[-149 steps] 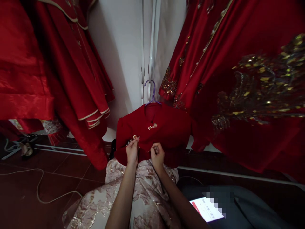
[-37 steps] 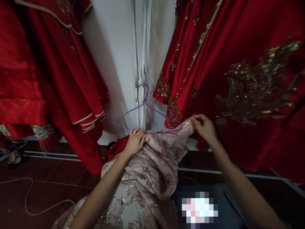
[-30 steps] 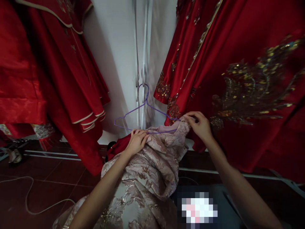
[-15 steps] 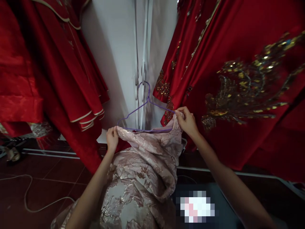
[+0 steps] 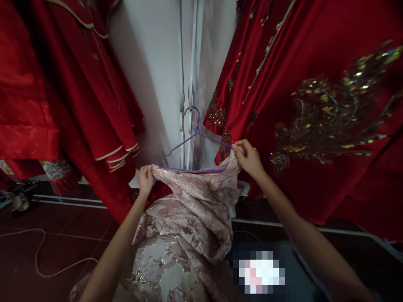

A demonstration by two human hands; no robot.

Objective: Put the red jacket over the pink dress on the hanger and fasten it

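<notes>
A pale pink brocade garment (image 5: 185, 218) with a shiny leaf pattern hangs down in front of me from a purple wire hanger (image 5: 192, 138). My left hand (image 5: 145, 179) is closed, pinching the garment's upper left edge by the hanger's left end. My right hand (image 5: 249, 157) is closed too, gripping the upper right edge where it meets the hanger's right end. The hanger's hook sits on white vertical rails (image 5: 189, 79) on the wall. A bit of dark red cloth (image 5: 159, 193) shows behind the pink garment.
Red satin robes (image 5: 72, 88) with cream piping hang at the left. A red gown (image 5: 315, 105) with gold sequin embroidery hangs at the right. A white cable (image 5: 37, 260) trails over the dark red tiled floor. A blurred bright patch (image 5: 260, 272) lies at lower right.
Five seconds ago a dark red jacket covered the hanger; now the pink garment is drawn up over its bar. My left hand shifted left to the garment's edge and my right hand rose slightly.
</notes>
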